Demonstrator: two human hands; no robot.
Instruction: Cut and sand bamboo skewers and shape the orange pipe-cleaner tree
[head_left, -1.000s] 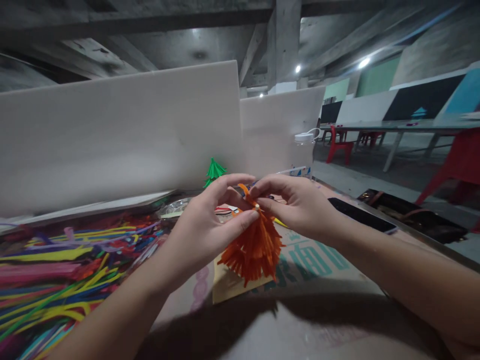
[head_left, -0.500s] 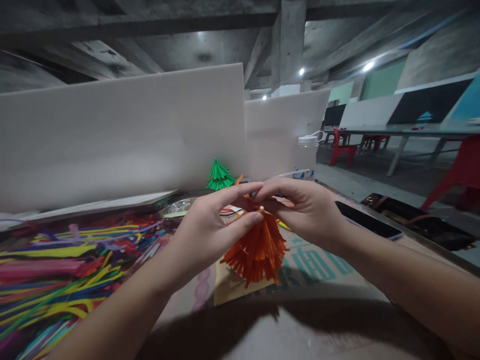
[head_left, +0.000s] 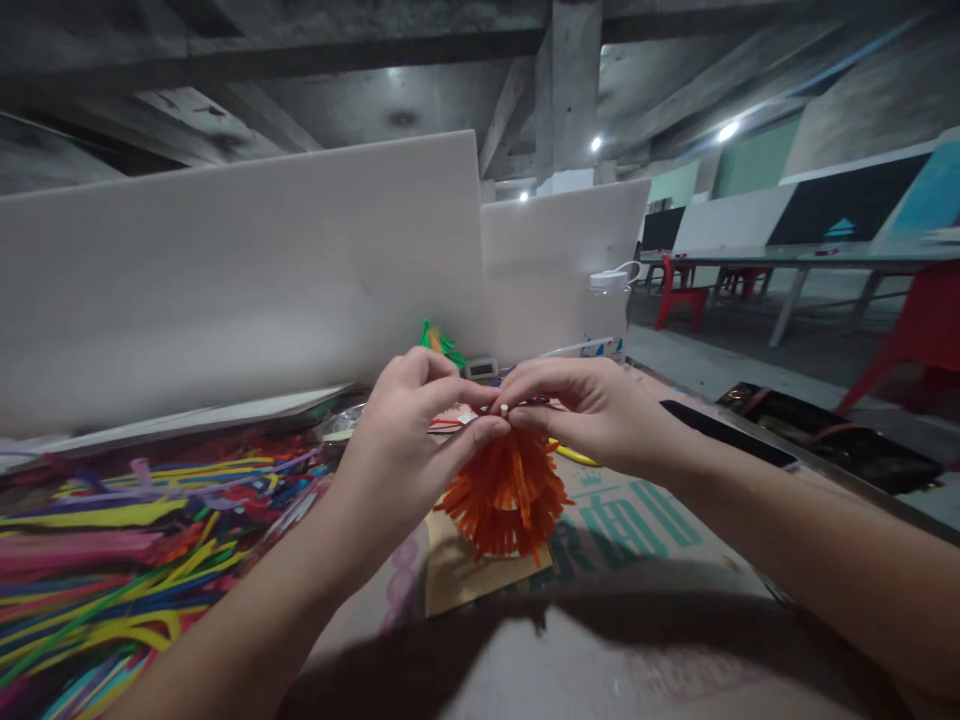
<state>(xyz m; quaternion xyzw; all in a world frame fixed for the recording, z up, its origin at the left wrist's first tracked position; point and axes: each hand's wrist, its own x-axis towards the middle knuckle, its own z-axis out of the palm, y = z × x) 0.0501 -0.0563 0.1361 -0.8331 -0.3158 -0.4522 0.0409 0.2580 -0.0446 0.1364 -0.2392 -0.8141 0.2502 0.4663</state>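
Note:
An orange fringed paper tree [head_left: 508,493] hangs in the middle, held above the table by its tip. My left hand [head_left: 409,450] pinches the tip from the left with thumb and fingers closed. My right hand [head_left: 592,410] pinches the same tip from the right, fingertips pressed together around a small pale stick end [head_left: 504,409]. The fringes point down and spread outward. A green paper tree [head_left: 439,343] stands behind my left hand, mostly hidden by it.
Several coloured strips [head_left: 112,540] lie heaped at the left. White divider boards [head_left: 247,270] stand behind. A clear bottle with a white cap [head_left: 609,310] stands at the back right, a black phone [head_left: 724,432] lies on the right. Printed cardboard [head_left: 637,520] covers the table.
Both hands have closed tighter over the orange tree's tip and lifted it slightly; the orange loop seen earlier above the tip is now hidden. My left hand now covers most of the green tree.

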